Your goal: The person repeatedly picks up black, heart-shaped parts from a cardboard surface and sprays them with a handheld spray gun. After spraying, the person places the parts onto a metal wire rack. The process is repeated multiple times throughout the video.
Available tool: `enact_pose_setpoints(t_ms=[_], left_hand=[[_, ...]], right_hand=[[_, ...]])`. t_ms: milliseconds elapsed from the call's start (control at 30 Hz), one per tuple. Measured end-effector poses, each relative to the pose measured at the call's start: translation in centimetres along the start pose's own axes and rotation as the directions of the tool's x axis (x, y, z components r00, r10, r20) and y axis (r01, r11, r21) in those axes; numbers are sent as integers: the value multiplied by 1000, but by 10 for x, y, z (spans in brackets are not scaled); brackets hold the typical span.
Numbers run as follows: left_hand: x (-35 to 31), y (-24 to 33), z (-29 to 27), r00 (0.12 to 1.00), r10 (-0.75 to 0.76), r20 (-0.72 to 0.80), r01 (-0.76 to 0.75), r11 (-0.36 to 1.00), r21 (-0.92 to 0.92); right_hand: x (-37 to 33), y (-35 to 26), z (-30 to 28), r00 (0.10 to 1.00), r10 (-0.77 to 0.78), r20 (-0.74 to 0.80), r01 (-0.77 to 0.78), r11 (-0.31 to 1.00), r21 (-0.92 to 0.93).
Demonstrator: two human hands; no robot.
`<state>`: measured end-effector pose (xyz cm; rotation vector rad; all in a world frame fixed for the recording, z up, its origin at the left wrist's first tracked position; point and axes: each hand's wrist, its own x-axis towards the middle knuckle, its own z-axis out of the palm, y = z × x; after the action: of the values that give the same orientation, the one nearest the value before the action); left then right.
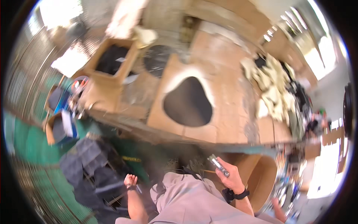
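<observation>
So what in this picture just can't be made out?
- Head view, right hand: the small silvery thing it holds is blurred; its kind is unclear.
- Left hand: too small and blurred to tell whether it grips anything.
- Pale pile on the brown table: motion blur hides what it is.

A tan cardboard sheet (175, 112) bears a dark grey patch (187, 101) edged white, above green floor (22, 138).
</observation>
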<state>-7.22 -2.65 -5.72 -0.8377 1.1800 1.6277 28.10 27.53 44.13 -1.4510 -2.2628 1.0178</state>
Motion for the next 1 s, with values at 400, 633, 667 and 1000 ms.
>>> enact_pose_setpoints(t_ms=[400, 633, 667, 1000], left_hand=[[-47, 15, 139, 999, 21, 48, -43, 861, 506], [-72, -23, 152, 995, -51, 86, -16, 772, 636], [-62, -22, 136, 987, -109, 120, 16, 803, 596], [-30, -32, 58, 782, -452, 429, 254, 860, 443]], right_hand=[[-53, 16, -100, 942, 40, -332, 14, 987, 159], [-18, 14, -117, 977, -89, -193, 123, 978, 167], [-15, 16, -117, 981, -117, -153, 142, 976, 165], [-14, 30, -123, 995, -104, 11, 99, 972, 212]])
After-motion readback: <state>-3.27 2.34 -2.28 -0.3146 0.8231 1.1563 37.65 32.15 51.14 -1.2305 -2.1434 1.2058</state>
